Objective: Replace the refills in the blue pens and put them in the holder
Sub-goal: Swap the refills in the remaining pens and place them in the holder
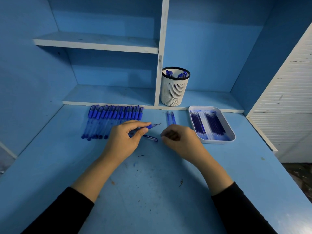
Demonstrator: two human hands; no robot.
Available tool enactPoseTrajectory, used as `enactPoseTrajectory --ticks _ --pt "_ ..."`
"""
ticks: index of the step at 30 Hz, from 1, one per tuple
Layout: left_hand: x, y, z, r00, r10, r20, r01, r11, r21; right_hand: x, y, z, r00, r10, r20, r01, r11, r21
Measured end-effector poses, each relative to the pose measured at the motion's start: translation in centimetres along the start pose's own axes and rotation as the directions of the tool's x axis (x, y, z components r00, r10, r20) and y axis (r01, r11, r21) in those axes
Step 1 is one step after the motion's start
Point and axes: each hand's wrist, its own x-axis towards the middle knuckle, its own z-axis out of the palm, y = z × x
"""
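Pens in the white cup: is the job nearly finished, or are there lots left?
Not nearly. A few pens stand in the holder, so those look done. The left hand grips one uncapped pen, tip showing. A long row of pens waits on the desk, with refills in the tray.

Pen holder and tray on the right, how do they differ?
The pen holder is tall, round and slotted, black-rimmed; the tray is low, rectangular, solid-walled. The pen holder keeps pens standing on the shelf; the tray holds refills lying flat on the desk. Both are white.
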Motion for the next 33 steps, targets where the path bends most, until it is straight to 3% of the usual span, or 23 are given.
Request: enactPoseTrajectory --ticks 5,10,13,16,19,27,33 --pt "0.0 0.0 0.1 1.000 -0.004 -0.005 0.004 1.000 -0.008 0.0 0.1 0.9 0.986 -0.100 0.135 0.130 0.963 -0.237" --pt "-0.1 0.2 0.1 1.000 0.008 -0.007 -0.008 1.000 0.001 0.1 0.1 0.7 0.986 -0.080 0.149 0.114 0.964 -0.239" --pt "-0.1 0.1 0.1 1.000 0.007 -0.010 -0.007 1.000 0.007 0.1 0.2 0.3 0.996 -0.040 0.083 0.051 0.990 -0.133" --pt "-0.1 0.2 0.2 1.000 0.009 -0.010 -0.009 1.000 0.019 0.2 0.0 0.0 0.998 0.000 -0.060 0.007 0.994 0.111" --pt "-0.2 0.4 0.3 1.000 0.015 0.020 -0.015 1.000 0.018 0.2 -0.6 0.3 0.995 -0.007 -0.100 0.038 0.949 0.313" --pt "-0.2 0.4 0.4 1.000 0.010 0.014 -0.010 1.000 0.014 0.6 -0.6 -0.3 0.988 0.046 -0.147 0.021 0.905 0.425" --pt "-0.4 -0.1 0.7 0.999 -0.015 -0.035 0.017 0.998 0.052 0.6 -0.5 -1.5 0.896 0.175 -0.408 0.135 0.767 0.627"
